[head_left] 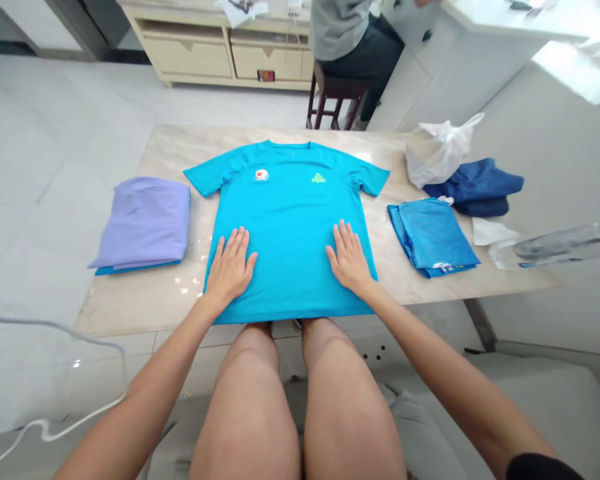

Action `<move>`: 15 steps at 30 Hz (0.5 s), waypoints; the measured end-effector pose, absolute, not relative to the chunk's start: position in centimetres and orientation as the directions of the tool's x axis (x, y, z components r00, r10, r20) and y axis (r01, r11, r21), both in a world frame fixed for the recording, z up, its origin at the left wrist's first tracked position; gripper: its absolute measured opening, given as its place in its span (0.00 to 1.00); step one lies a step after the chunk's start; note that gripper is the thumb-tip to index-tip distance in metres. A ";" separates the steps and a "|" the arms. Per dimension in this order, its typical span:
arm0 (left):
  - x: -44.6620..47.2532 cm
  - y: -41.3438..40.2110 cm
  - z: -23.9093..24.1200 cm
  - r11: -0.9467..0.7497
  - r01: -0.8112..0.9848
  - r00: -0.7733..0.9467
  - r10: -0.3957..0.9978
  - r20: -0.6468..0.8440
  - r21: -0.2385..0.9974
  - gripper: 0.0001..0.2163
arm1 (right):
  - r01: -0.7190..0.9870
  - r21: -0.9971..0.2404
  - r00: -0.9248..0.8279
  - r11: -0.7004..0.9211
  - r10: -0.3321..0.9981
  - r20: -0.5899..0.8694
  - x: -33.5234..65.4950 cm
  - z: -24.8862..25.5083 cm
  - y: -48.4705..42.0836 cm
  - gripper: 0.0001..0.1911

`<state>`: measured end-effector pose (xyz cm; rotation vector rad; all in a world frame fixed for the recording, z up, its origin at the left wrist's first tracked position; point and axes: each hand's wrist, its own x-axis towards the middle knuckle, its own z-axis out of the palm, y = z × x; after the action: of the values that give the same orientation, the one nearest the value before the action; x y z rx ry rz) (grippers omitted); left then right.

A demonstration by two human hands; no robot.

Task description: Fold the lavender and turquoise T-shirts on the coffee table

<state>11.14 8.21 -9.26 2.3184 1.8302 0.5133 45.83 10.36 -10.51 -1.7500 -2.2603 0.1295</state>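
Observation:
A turquoise T-shirt (pixel 290 220) lies spread flat, front up, on a marble-topped table (pixel 165 293), its hem at the near edge. My left hand (pixel 231 265) rests palm down on the shirt's lower left part, fingers stretched out. On the lower right part my right hand (pixel 349 257) lies flat the same way. Neither hand holds anything.
A folded lilac garment (pixel 145 223) lies left of the shirt. On the right are a folded blue garment (pixel 433 237), a dark blue one (pixel 480 187), a white plastic bag (pixel 437 152) and a clear bottle (pixel 555 245). A person sits on a stool (pixel 337 100) behind the table.

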 end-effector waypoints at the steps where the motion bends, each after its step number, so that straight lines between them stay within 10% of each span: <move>1: 11.1 6.2 -9.6 -0.237 0.927 0.197 0.967 0.160 0.291 0.33 | 0.947 -0.224 -0.197 0.232 0.966 0.166 46.2 -11.0 8.1 0.39; 15: 10.6 -4.0 -9.8 -0.168 0.975 0.156 0.983 0.095 0.144 0.31 | 0.965 -0.199 -0.177 0.169 0.984 -0.026 47.8 -11.6 -1.1 0.39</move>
<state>10.65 -4.02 -9.78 2.3509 1.9940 0.2572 47.79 -1.12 -11.57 -1.9413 -2.3164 0.2589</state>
